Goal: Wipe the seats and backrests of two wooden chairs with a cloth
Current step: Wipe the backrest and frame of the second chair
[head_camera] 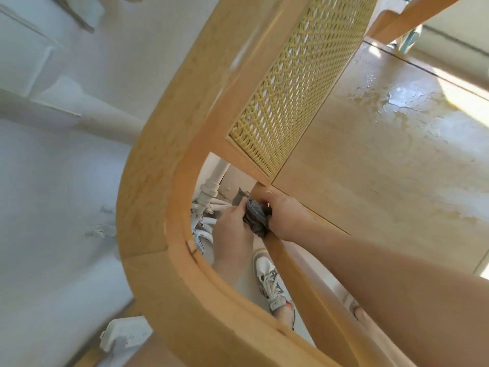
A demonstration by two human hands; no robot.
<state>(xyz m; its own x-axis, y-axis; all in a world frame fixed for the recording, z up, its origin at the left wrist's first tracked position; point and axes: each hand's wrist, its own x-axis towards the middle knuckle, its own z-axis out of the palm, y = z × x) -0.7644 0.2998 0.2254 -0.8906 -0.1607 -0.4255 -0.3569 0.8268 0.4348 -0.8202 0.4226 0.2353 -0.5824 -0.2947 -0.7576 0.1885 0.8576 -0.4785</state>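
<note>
A light wooden chair fills the view from close above: its curved backrest rail (164, 181), a woven cane panel (296, 83) and the flat seat (383, 154). A dark grey cloth (255, 214) is bunched against the wooden post at the seat's rear edge. My left hand (231, 234) reaches through the gap under the backrest and grips the cloth from the left. My right hand (287, 218) comes over the seat and grips the cloth from the right, around the post. A second wooden chair's frame (412, 17) shows at the top right.
A white wall (66, 154) with white pipes (209, 192) runs close behind the chair on the left. A white power strip (124, 335) lies on the floor at the lower left. My foot in a white sneaker (272, 282) stands below the seat.
</note>
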